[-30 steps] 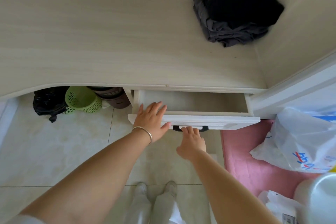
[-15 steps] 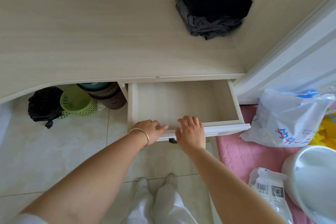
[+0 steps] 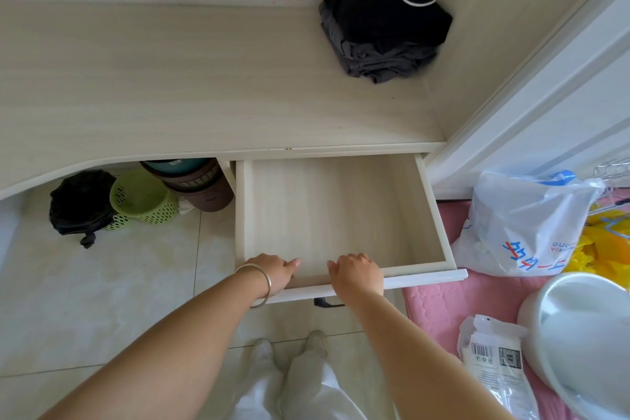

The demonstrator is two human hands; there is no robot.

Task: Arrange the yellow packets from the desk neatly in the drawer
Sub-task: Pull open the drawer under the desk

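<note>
The white drawer (image 3: 439, 215) under the pale wooden desk (image 3: 170, 85) stands pulled far out, and its inside holds nothing. My left hand (image 3: 272, 271), with a silver bangle on the wrist, grips the drawer's front edge at the left. My right hand (image 3: 358, 274) grips the same edge near the middle, fingers curled over it. Something yellow (image 3: 596, 256) shows at the right edge on the floor, partly hidden behind a white plastic bag (image 3: 521, 225). No yellow packets are visible on the desk top.
Folded dark clothes (image 3: 381, 17) with a white cable lie at the desk's back right corner. Under the desk sit a black bag (image 3: 80, 204), a green basket (image 3: 143, 201) and stacked brown pots (image 3: 197, 181). A pink mat (image 3: 439, 307), a white basin (image 3: 579, 334) and a packet (image 3: 494, 361) lie at right.
Both hands have pulled the drawer further out toward me, from barely open to nearly full length. The view has shifted, bringing more of the floor at the right into sight.
</note>
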